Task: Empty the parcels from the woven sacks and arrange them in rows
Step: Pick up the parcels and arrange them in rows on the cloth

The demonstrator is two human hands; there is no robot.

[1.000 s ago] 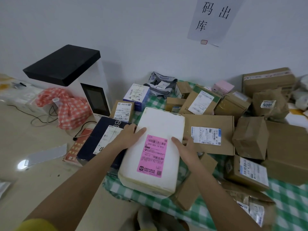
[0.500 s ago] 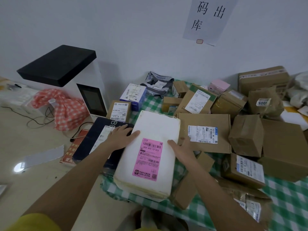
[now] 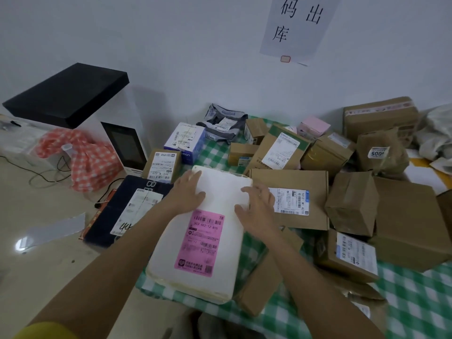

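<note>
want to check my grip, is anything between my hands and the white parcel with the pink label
Nothing visible is. The left hand and the right hand both lie flat, fingers straight, directly on the top of the white parcel.

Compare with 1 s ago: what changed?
Both hands slid farther up the white parcel: left hand and right hand now lie flat on its far half, above the pink label. The parcel and the boxes around it stayed put.
</note>
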